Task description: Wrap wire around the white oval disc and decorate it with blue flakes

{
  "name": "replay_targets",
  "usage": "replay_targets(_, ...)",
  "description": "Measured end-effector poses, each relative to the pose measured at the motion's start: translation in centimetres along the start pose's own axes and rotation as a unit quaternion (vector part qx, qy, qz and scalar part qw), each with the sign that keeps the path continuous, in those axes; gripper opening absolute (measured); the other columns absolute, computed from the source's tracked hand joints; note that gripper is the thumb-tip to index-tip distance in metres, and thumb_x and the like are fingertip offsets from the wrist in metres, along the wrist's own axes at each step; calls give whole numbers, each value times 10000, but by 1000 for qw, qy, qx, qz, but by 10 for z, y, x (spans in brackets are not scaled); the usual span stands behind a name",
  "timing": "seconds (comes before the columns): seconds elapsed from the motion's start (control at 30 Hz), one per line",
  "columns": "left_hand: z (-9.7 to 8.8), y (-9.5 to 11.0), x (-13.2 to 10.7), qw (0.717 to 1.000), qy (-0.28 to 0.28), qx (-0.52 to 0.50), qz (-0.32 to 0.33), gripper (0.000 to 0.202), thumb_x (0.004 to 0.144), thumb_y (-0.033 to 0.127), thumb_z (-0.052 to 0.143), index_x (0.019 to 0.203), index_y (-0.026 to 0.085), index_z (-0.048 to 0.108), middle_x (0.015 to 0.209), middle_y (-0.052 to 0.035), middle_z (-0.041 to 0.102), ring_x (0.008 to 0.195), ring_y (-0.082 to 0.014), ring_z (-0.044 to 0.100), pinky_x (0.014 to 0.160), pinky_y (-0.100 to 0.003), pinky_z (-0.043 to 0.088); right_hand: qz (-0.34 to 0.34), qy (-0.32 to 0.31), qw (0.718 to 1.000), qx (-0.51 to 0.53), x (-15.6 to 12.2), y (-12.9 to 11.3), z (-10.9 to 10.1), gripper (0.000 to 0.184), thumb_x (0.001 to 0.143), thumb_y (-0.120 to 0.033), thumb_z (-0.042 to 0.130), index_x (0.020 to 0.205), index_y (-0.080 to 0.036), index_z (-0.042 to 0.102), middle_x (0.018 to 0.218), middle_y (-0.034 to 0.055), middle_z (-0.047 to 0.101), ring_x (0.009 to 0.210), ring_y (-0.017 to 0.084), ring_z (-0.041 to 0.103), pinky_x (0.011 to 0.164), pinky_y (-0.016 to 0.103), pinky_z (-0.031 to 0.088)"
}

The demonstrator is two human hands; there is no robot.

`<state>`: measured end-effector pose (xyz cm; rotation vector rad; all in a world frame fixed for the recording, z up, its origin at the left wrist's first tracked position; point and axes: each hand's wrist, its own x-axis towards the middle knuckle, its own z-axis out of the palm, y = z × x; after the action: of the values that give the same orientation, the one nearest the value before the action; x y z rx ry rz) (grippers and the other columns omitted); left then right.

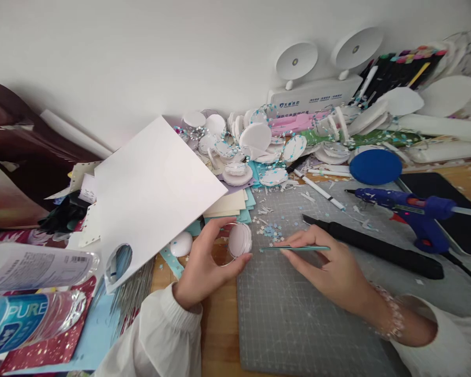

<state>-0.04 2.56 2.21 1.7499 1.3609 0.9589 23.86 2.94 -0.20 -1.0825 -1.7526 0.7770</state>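
Observation:
My left hand (204,264) pinches a small round white disc (240,242) by its edge, between thumb and fingers. A thin wire loop seems to run round its rim. My right hand (329,272) grips teal tweezers (308,248), held level with the tips pointing left toward the disc. At the tips there is a tiny star-like piece, too small to tell whether it is gripped. Small blue and white star sequins (272,230) lie just beyond the tweezers on the grey cutting mat (290,324).
A white board (153,183) with a round cut-out leans at left, near plastic bottles (27,319). Several decorated white discs (255,137) pile up at the back. A black utility knife (384,248), blue glue gun (408,204), blue round lid (376,165) and phone (451,201) lie at right.

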Motion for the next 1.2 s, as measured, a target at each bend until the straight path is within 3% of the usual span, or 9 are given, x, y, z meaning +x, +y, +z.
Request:
replay_targets(0.2, -1, 2, 0, 998, -36, 36, 24, 571, 781, 294, 753, 1279, 250, 478, 1248, -95, 602, 1087, -240, 612, 965, -403, 511, 35, 82, 993, 78, 5, -12, -9, 120, 814, -238, 709, 806, -266, 592, 806, 9, 686, 817, 182, 730, 703, 282, 619)
replay_targets(0.33, 3, 1, -1, 992, -81, 87, 43, 658, 764, 286, 772, 1322, 262, 424, 1270, -92, 593, 1147, -256, 590, 999, -417, 492, 65, 129, 986, 89, 6, -15, -16, 156, 782, -269, 747, 777, -261, 591, 814, 2, 667, 802, 168, 731, 774, 283, 624)
replay_targets(0.43, 5, 0, -1, 986, -103, 111, 71, 739, 761, 338, 783, 1367, 277, 364, 1323, -105, 554, 1225, -283, 543, 1040, -451, 459, 87, 127, 981, 121, 4, -13, -17, 163, 778, -257, 754, 786, -263, 592, 827, -5, 670, 822, 161, 731, 800, 277, 623)
replay_targets(0.57, 4, 5, -1, 982, -85, 117, 122, 955, 617, 538, 845, 1390, 275, 349, 1425, -151, 432, 1327, -352, 438, 1099, -513, 387, 96, 114, 976, 161, 0, -12, -15, 175, 780, -226, 754, 801, -272, 586, 835, -17, 649, 861, 159, 729, 805, 267, 625)
replay_targets(0.7, 0, 11, -2, 976, -80, 128, 156, 815, 681, 452, 825, 1355, 285, 399, 1429, -150, 414, 1331, -353, 423, 1085, -509, 383, 95, 98, 973, 187, -3, -14, -13, 169, 801, -201, 732, 832, -280, 586, 848, -21, 644, 868, 161, 732, 837, 284, 623)
replay_targets(0.83, -4, 15, 0, 953, -181, 136, 201, 752, 693, 236, 759, 1359, 280, 413, 1473, -136, 416, 1362, -347, 397, 1124, -522, 319, 91, 92, 974, 185, -4, -17, -13, 172, 801, -187, 727, 830, -277, 582, 836, -21, 658, 853, 161, 731, 813, 282, 625)
replay_targets(0.97, -5, 16, 3, 935, -262, 124, 205, 854, 631, 443, 815, 1365, 211, 446, 1408, -159, 508, 1296, -368, 464, 1100, -527, 344, 99, 97, 975, 172, -3, -19, -14, 166, 795, -186, 733, 788, -250, 580, 832, -17, 649, 853, 156, 730, 813, 266, 615)
replay_targets(1.1, -2, 11, 4, 946, -235, 120, 189, 721, 754, 508, 752, 1335, 200, 455, 1267, -139, 614, 1181, -304, 559, 1024, -451, 429, 97, 100, 973, 184, -3, -18, -16, 181, 797, -163, 727, 802, -246, 566, 841, -31, 644, 868, 128, 730, 843, 217, 595)
replay_targets(1.2, -1, 8, 2, 956, -197, 128, 176, 764, 795, 476, 731, 1410, 230, 350, 1340, -140, 566, 1245, -288, 523, 1061, -440, 406, 94, 104, 971, 195, -2, -17, -15, 189, 792, -153, 732, 822, -251, 573, 843, -37, 646, 875, 116, 727, 830, 193, 593)
